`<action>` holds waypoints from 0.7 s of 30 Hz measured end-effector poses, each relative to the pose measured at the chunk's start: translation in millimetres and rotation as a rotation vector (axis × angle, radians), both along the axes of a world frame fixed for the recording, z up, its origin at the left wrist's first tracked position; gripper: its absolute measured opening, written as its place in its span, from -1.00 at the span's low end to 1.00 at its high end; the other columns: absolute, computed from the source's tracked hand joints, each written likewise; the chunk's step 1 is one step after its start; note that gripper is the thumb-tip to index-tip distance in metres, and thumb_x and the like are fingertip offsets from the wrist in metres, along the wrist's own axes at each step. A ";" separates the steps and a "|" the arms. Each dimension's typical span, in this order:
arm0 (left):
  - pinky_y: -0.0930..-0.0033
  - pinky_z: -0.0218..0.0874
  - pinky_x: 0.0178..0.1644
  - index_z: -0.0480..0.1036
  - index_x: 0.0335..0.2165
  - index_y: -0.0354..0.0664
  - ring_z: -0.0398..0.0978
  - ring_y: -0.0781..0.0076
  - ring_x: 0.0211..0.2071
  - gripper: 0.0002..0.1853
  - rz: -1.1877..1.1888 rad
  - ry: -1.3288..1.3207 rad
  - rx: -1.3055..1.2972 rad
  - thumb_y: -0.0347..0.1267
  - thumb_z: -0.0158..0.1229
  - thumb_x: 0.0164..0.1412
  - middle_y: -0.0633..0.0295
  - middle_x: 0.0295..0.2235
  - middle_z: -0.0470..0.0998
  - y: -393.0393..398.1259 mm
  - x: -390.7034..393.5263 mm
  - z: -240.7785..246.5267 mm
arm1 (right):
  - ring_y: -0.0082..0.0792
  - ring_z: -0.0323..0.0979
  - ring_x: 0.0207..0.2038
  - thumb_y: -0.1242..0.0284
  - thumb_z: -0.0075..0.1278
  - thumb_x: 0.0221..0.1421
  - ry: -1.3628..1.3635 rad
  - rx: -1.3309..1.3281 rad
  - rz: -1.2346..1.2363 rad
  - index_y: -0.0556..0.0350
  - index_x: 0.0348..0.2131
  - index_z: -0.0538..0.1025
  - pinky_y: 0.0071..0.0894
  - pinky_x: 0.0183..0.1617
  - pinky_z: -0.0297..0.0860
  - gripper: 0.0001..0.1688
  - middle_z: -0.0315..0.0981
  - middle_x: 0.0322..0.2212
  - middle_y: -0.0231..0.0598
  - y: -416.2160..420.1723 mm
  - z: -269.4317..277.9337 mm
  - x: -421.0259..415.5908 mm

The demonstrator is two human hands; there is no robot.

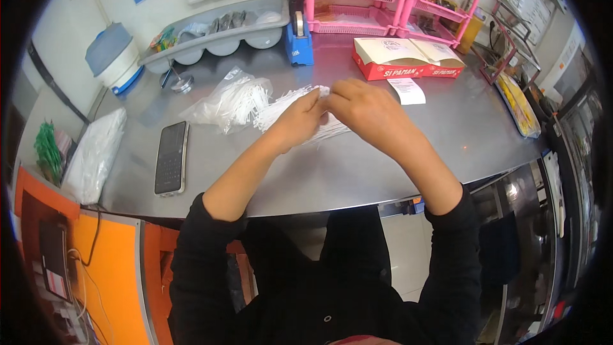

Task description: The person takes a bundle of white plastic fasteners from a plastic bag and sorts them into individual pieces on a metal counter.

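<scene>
My left hand [300, 117] and my right hand [357, 104] meet above the steel counter, their fingertips pinching a small white piece [324, 91] between them; what it is cannot be made out. Under and behind the hands lies a loose bunch of thin white strips [269, 116], perhaps twist ties. Just left of it, a clear plastic bag [234, 98] holds more of the same strips. Right of my right hand, a printed paper slip [407, 91] lies in front of two red and white cardboard boxes [392, 73].
A smartphone [171, 158] and a white plastic-wrapped pack [97, 155] lie at the left on the steel counter [306, 187]. Along the back stand a grey divided tray [191, 50], a blue tape dispenser [299, 48] and pink plastic shelves [354, 24]. A yellow packet [518, 105] lies far right.
</scene>
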State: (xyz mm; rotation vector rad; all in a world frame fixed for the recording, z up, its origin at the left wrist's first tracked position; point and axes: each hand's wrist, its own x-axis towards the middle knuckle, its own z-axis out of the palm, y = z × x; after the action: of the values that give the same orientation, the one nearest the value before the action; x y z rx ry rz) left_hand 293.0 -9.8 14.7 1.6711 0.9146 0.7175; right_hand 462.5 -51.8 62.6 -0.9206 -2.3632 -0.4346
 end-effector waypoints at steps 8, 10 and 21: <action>0.64 -0.32 -0.72 0.20 -0.41 -0.13 -0.15 0.76 -0.75 -0.67 0.017 -0.468 -0.330 -0.10 -0.24 0.26 0.50 -0.69 0.02 -0.9 -8.4 20.6 | -0.13 0.40 -0.44 0.55 0.09 -0.24 0.120 -0.491 -0.282 0.21 -0.55 0.51 -0.33 -0.36 0.32 -0.90 0.41 -0.54 -0.09 15.0 -70.0 68.7; 0.66 -0.35 -0.72 0.20 -0.42 -0.12 -0.17 0.78 -0.75 -0.64 0.025 -0.499 -0.377 -0.06 -0.26 0.25 0.52 -0.69 0.00 -1.8 -10.7 22.8 | -0.12 0.39 -0.44 0.55 0.07 -0.23 0.044 -0.460 -0.292 0.19 -0.56 0.49 -0.30 -0.36 0.32 -0.91 0.41 -0.54 -0.10 21.7 -81.5 70.3; 0.63 -0.16 -0.68 0.16 -0.45 -0.13 -0.01 0.71 -0.72 -0.67 -0.039 -0.530 -0.289 -0.11 -0.23 0.25 0.45 -0.66 0.11 13.3 -19.6 14.1 | -0.09 0.36 -0.43 0.58 -0.05 -0.20 -0.144 -0.220 -0.280 0.17 -0.55 0.41 -0.22 -0.36 0.30 -0.94 0.34 -0.56 -0.13 7.9 1.5 85.1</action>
State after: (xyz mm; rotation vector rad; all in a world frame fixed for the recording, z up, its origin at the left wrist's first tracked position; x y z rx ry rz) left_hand 273.4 3.4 28.8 1.1580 0.5718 0.8980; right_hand 547.6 -43.9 64.1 -1.3736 -2.4549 -0.3632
